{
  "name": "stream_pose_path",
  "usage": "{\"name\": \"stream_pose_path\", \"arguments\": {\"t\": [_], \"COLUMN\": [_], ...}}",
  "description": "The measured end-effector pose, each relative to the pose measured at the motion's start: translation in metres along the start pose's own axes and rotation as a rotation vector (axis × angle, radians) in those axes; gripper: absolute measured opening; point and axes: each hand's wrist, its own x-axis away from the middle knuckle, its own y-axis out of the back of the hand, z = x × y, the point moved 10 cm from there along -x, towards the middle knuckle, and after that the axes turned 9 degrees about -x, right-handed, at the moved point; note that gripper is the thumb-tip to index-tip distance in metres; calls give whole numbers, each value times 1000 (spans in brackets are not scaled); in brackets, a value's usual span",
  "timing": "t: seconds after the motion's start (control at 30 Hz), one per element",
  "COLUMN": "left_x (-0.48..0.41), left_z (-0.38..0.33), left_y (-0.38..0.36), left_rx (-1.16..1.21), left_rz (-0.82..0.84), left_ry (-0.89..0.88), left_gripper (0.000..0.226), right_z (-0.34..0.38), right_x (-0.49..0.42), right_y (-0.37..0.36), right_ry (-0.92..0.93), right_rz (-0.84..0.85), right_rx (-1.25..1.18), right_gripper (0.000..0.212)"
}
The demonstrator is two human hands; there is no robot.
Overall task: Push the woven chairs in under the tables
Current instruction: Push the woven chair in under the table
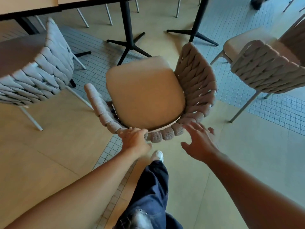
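- Gripping comes first: the left hand (133, 138) curls over the back rim of the middle woven chair (145, 95) at about 7 o'clock of its seat, fingers wrapped round the rope weave.
- The right hand (198, 144) is wide open and holds nothing, fingers spread at about 5 o'clock of the seat, just beside the rim. Whether its fingertips touch the weave I cannot tell. I judge it should close on the rim to mirror the left, so the push goes evenly through both sides.
- The chair stands out on the floor at 12 o'clock from the person, well apart from the table (29, 7) at 11 o'clock. No part of the seat is under the tabletop yet, so the whole push is to come.
- The seat seems to face roughly 11 o'clock, toward the black pedestal (127, 22). Its feet (128, 45) splay across the floor, so the chair legs should probably be aimed between them, not onto one.
- The chair's own legs are hidden beneath the seat, so go by feel and stop if something catches.
- Neighbouring chairs sit near: a grey chair (41, 71) at 10 o'clock and a beige chair (267, 70) at 2 o'clock. A straight line forward likely clears both.
- Sliding looks better than tilting, and the seam where smooth floor meets small tiles could snag a leg.
- The white shoe (157, 155) is at 6 o'clock of the chair, so stepping in behind should help more than reaching.
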Motion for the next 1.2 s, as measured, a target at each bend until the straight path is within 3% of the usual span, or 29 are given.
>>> {"name": "stream_pose_path", "arguments": {"t": [0.17,0.43,0.6,0.8,1.2], "left_x": [-29,-34,-35,-33,-71], "left_z": [-7,-15,-18,-24,-21], "left_y": [-26,-24,-21,-18,4], "left_rx": [-134,-212,-143,-67,7], "left_rz": [187,197,163,100,28], "left_ry": [30,69,81,146,164], "left_gripper": [71,79,79,71,66], "right_z": [-2,-11,-15,-23,-15], "right_x": [-44,-76,-80,-85,-132], "right_y": [-11,-35,-42,-46,-30], "right_ry": [71,141,287,333,373], "right_rz": [123,298,238,240,159], "right_rx": [90,135,144,143,132], "right_gripper": [74,82,81,89,69]}}
